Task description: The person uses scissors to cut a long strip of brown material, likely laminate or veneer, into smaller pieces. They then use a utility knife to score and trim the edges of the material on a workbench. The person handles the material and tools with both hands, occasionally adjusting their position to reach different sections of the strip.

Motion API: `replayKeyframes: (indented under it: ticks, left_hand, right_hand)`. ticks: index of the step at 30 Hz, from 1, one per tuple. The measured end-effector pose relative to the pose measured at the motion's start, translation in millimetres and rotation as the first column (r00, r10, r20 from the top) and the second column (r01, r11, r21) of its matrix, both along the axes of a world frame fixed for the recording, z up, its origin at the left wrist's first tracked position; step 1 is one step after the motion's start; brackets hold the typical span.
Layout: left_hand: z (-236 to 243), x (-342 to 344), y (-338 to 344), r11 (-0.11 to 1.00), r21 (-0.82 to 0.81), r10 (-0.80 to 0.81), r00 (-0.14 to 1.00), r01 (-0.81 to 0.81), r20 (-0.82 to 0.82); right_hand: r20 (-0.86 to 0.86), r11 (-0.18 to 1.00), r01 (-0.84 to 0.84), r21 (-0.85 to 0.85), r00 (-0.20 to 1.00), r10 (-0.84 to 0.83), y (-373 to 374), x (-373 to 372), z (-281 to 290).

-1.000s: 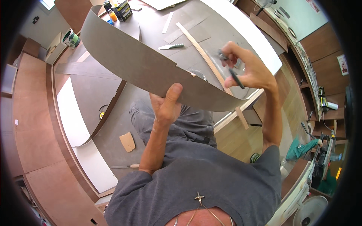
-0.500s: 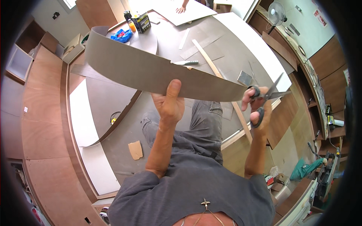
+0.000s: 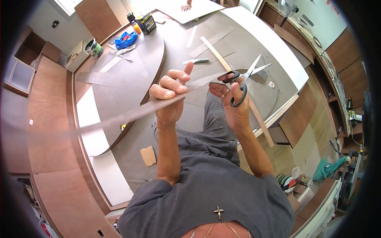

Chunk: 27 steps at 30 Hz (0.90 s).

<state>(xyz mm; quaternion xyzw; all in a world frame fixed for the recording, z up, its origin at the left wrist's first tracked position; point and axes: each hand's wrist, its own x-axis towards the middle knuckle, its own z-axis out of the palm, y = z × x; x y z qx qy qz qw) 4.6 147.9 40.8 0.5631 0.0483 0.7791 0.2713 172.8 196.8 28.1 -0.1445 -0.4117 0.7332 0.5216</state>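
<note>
Head view: thin grey-brown strip, smooth-looking, blurred, near edge-on, spans 9 to about 1 o'clock; left hand at 11 clamped on it, fingers curled over. Right hand at 2, half-open, gripping scissors by black loops, metal blades spread; can't tell if it touches the strip.
</note>
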Motion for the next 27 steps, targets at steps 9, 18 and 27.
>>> replayKeyframes:
  ticks: [9, 18, 27]
  left_hand:
    - [-4, -34, -3, 0.996, 0.032, -0.069, 0.973, 0.078, -0.219]
    - [18, -48, -7, 0.99, 0.114, 0.115, 0.961, -0.088, -0.25]
    - [50, -108, -3, 0.985, 0.167, 0.088, 0.947, -0.037, -0.309]
  right_hand:
    - [-0.132, 0.986, -0.086, -0.143, 0.989, 0.067, -7, -23, -3]
    - [-0.201, 0.947, -0.226, -0.229, 0.963, 0.181, -7, -46, 4]
    - [-0.323, 0.903, -0.307, -0.301, 0.924, 0.206, -4, -115, 27]
